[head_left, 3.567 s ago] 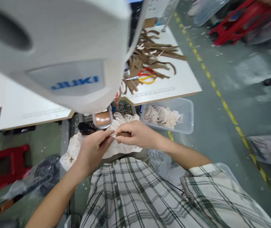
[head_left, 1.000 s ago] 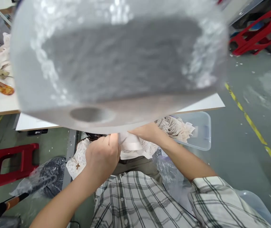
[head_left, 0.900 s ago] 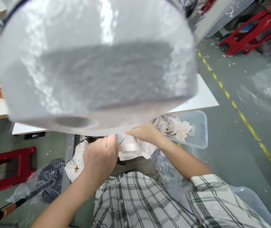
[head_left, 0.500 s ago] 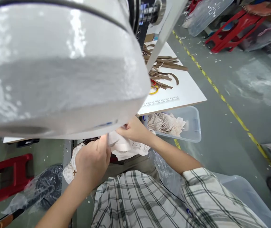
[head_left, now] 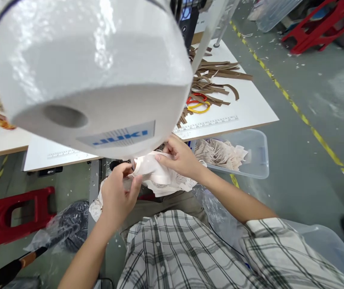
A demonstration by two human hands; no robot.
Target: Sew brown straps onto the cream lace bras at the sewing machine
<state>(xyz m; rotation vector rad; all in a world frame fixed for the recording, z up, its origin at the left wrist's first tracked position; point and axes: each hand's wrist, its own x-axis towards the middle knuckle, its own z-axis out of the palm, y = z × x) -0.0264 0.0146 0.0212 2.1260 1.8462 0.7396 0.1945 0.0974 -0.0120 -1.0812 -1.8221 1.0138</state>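
A sewing machine head [head_left: 99, 108] marked JUKI fills the upper left, hiding most of the stitching area. Below it lies a pale pinkish-white piece of fabric [head_left: 152, 166], bunched and folded. My right hand [head_left: 182, 156] pinches this fabric from the right between thumb and fingers. At its left edge is my left hand [head_left: 119, 192], thumb and fingers parted, the tips close to or touching the fabric. More ruffled pale fabric [head_left: 179, 180] hangs under the right hand and over my lap.
Right of the machine, a white table [head_left: 259, 110] carries brown strips [head_left: 220, 72], red-and-yellow-handled scissors [head_left: 200, 108] and a ruler. Under its edge sits a clear bin [head_left: 260, 160] of pale fabric pieces. A red stool [head_left: 36, 204] and a plastic-wrapped dark bundle [head_left: 75, 224] are at left.
The view has shifted, showing more of the machine's underside and the fabric. My left hand has gone from a closed grip to parted fingers; my right hand stays on the fabric.
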